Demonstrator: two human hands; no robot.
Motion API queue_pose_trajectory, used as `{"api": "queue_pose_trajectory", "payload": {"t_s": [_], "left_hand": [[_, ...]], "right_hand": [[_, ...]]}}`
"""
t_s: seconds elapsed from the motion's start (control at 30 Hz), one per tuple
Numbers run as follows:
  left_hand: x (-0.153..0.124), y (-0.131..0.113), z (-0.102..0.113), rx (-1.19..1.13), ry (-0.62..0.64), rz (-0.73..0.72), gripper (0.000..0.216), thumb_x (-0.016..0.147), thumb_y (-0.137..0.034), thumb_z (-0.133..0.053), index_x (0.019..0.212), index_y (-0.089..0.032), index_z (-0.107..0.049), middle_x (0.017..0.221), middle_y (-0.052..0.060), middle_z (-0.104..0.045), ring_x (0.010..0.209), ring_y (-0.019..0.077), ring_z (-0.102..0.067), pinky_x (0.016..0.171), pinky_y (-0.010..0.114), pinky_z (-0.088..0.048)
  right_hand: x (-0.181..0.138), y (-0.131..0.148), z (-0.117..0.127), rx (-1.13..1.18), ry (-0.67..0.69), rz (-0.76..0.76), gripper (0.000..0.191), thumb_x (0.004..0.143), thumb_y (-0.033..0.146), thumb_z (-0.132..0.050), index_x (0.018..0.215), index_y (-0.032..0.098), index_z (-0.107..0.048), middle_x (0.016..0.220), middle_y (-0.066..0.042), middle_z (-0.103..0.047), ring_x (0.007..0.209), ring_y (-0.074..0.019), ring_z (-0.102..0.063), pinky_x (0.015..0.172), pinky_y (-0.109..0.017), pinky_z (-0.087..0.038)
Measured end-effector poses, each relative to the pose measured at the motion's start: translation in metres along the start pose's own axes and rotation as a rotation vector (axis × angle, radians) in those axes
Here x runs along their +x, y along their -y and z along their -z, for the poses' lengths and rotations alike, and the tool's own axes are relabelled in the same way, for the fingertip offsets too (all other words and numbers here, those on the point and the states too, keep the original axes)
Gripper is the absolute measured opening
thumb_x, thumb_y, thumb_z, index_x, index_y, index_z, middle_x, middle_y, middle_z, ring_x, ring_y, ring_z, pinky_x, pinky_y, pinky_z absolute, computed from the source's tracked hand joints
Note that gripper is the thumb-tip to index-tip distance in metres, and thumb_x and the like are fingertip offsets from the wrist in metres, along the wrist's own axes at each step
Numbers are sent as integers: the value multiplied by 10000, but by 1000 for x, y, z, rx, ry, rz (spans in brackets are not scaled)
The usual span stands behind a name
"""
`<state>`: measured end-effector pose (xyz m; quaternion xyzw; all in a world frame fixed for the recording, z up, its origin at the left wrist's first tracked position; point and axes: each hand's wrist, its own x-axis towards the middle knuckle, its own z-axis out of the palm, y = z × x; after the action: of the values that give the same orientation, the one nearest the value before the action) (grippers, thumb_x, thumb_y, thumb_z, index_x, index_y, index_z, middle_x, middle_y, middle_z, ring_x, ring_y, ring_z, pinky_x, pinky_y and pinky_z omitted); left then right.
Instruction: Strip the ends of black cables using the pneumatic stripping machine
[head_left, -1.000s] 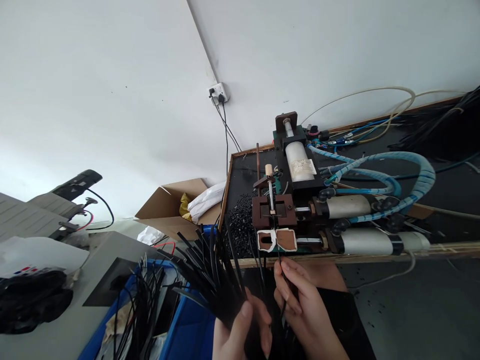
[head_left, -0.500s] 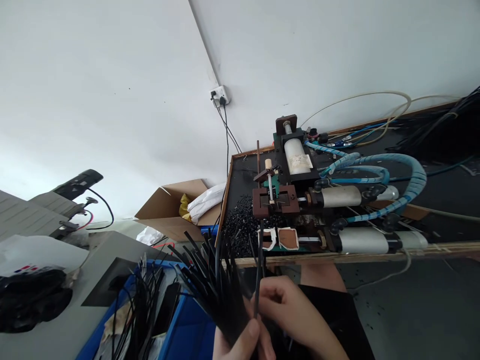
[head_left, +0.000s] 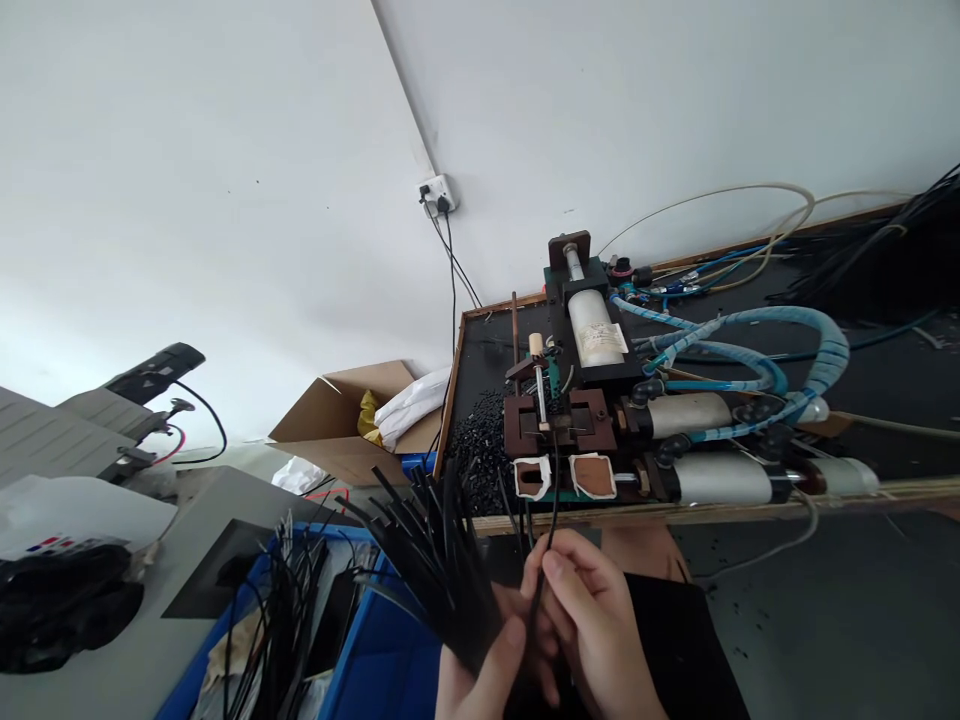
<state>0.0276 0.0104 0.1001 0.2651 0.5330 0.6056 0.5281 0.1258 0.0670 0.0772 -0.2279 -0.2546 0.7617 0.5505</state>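
My left hand [head_left: 484,675] is wrapped round a thick bundle of black cables [head_left: 450,570], whose ends fan out up and to the left. My right hand [head_left: 585,610] pinches a single black cable [head_left: 554,505] between thumb and fingers, close beside the left hand. That cable runs up through the gap between two white-edged clamp pads [head_left: 592,477]. Its far end reaches the brown metal jaws [head_left: 523,425] of a pneumatic wire stripping machine. The lower parts of both hands are cut off by the frame.
Small black cut pieces [head_left: 480,435] are heaped on the bench left of the jaws. Silver air cylinders [head_left: 724,478] and blue wrapped hoses [head_left: 825,345] lie to the right. A blue crate [head_left: 382,650] with more cables stands at lower left, a cardboard box [head_left: 315,430] behind it.
My right hand has turned and swung the single cable to the right, into the gap at the jaws. The clamp pads and brown jaws now stand wider apart. My left hand keeps the bundle.
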Motion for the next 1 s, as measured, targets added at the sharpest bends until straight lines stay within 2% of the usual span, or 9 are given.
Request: {"api": "queue_pose_trajectory", "payload": {"t_s": [0.07, 0.13, 0.23, 0.37, 0.73, 1.0], "left_hand": [[2, -5, -2, 12, -43, -77, 337, 778, -492, -941, 849, -187, -816, 822, 67, -773, 698, 216, -695, 655, 291, -568], [5, -7, 0, 50, -98, -116, 304, 797, -472, -926, 829, -190, -817, 843, 54, -751, 782, 216, -666, 729, 276, -554], [8, -5, 8, 86, -92, -113, 315, 849, -473, -882, 757, -194, -770, 763, 34, -697, 732, 196, -598, 702, 267, -516], [11, 1, 16, 75, -66, -87, 341, 869, -494, -861, 754, -199, -734, 733, 29, -676, 706, 209, -600, 690, 298, -511], [16, 7, 25, 53, 11, -70, 326, 917, -486, -817, 798, -198, -723, 753, 41, -666, 728, 229, -607, 715, 343, -510], [16, 7, 23, 30, 1, -93, 366, 913, -508, -804, 755, -187, -730, 734, 43, -663, 710, 218, -591, 695, 324, -503]], "right_hand": [[4, -2, 1, 84, -40, 21, 347, 932, 496, -815, 818, 178, -737, 621, 27, -624, 380, -35, -354, 404, -188, -327], [7, -3, 1, 150, -47, 20, 320, 917, 464, -840, 840, 167, -746, 687, 0, -683, 380, -14, -375, 414, -169, -264], [10, -3, 0, 210, -37, -8, 313, 906, 445, -852, 835, 159, -750, 676, -8, -693, 368, -7, -388, 412, -164, -217], [10, -4, -2, 227, -37, -26, 327, 892, 452, -864, 817, 156, -745, 664, -7, -694, 362, -4, -389, 411, -160, -208], [10, -9, 2, 233, -34, -74, 338, 884, 458, -856, 824, 151, -726, 628, -1, -682, 345, -1, -339, 396, -162, -168], [12, -6, 2, 262, -20, -91, 323, 880, 432, -866, 807, 150, -726, 614, 6, -679, 342, -1, -348, 401, -158, -203]]}}
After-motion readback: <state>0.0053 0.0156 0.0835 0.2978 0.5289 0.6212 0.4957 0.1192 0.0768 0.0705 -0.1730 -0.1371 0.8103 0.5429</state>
